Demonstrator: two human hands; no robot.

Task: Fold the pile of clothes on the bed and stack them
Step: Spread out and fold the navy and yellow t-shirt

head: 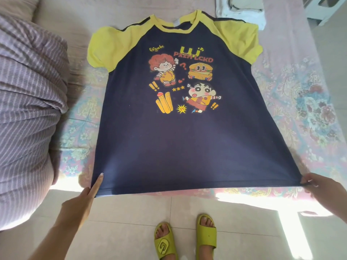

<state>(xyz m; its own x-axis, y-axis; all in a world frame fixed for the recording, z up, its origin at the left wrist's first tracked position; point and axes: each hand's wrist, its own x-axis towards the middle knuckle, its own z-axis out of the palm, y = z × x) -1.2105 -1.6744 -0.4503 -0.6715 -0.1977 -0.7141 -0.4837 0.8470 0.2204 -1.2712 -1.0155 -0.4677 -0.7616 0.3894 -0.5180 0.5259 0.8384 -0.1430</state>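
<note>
- While the left hand (82,201) pinches the near-left hem corner of the navy T-shirt (180,139), its forefinger lies straight along the cloth's edge.
- At the near-right corner the right hand (317,186) grips the hem, fingers curled round it.
- Stretched between them, the shirt lies face up on the bed (308,102), yellow sleeves far, hem at the near edge.
- Both forearms run out of view; the thumbs are hidden under the fabric.
- A striped quilt (28,109) is heaped left, folded white cloth (242,10) cut off at top.
- Green slippers (185,239) stand on the tiled floor (122,222).
</note>
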